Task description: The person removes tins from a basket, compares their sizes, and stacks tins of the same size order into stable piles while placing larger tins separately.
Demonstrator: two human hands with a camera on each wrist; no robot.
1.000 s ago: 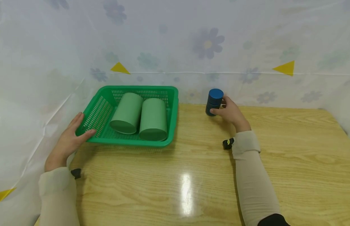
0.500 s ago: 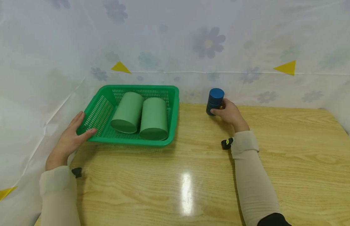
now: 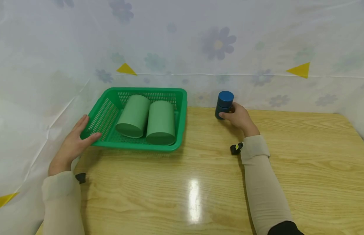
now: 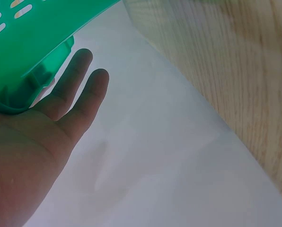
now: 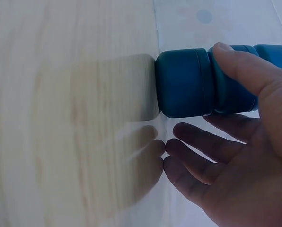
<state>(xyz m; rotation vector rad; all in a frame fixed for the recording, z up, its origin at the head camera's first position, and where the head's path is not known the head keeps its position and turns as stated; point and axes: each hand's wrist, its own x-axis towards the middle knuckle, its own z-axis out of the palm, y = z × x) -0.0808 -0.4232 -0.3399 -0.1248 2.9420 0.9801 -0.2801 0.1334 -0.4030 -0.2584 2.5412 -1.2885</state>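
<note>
Blue canister [image 3: 224, 103]: right hand [image 3: 242, 118] grips it; left hand [image 3: 71, 143] straight-fingered against basket [image 3: 140, 147]; yellow wrist marking [image 3: 237, 147] illegible.

The left arm [image 3: 62, 209] and right arm [image 3: 265, 186] both reach out, sleeves [image 3: 255, 150] rolled up. The left hand [image 3: 71, 143] has its thumb [image 3: 92, 139] spread wide from its straight fingers [image 4: 92, 94]. The right hand [image 3: 240, 118] reaches a bit farther, its thumb and one finger pinching, its other three fingers bent a little.
</note>
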